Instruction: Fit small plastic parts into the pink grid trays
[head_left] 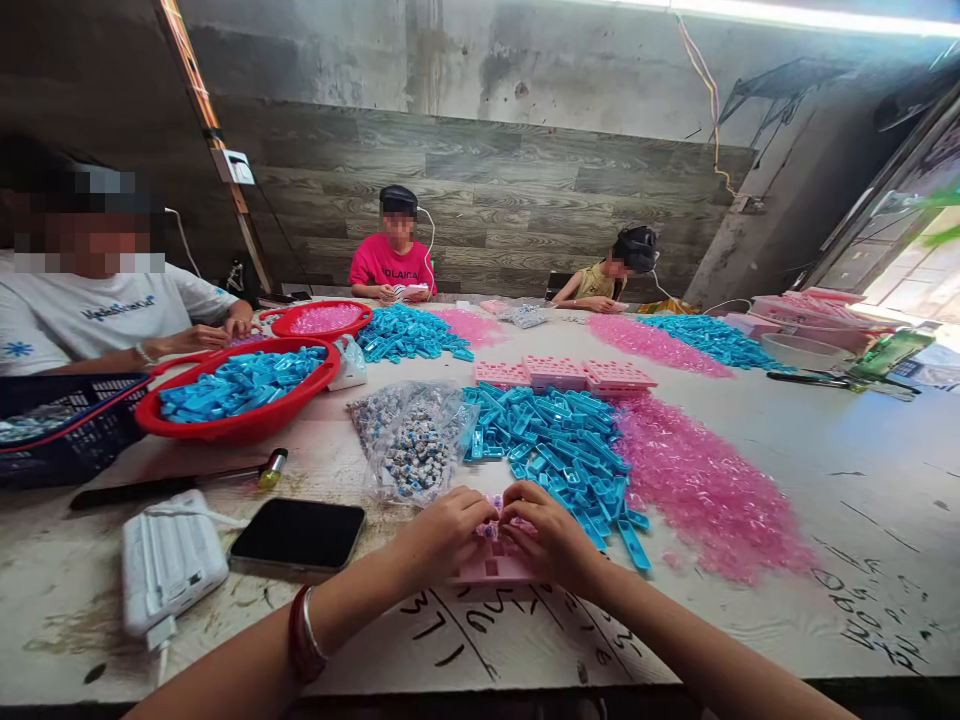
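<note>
My left hand (459,522) and my right hand (541,530) meet over a pink slotted tray (491,568) near the table's front edge. Fingers of both hands are bent and pinched together at the tray's far part, by small clear-pink pieces; what sits between the fingertips is too small to make out. Just beyond the hands lies a heap of blue plastic casings (555,440). To its left is a clear bag (412,440) of small white-and-blue parts. A spread of clear pink pieces (705,490) lies to the right.
Stacked pink trays (555,374) stand behind the blue heap. On the left are a phone (298,535), a white power bank (172,562), a hammer (180,484), a red basin (225,428) of blue casings and a dark basket (71,435). Several people sit around the table.
</note>
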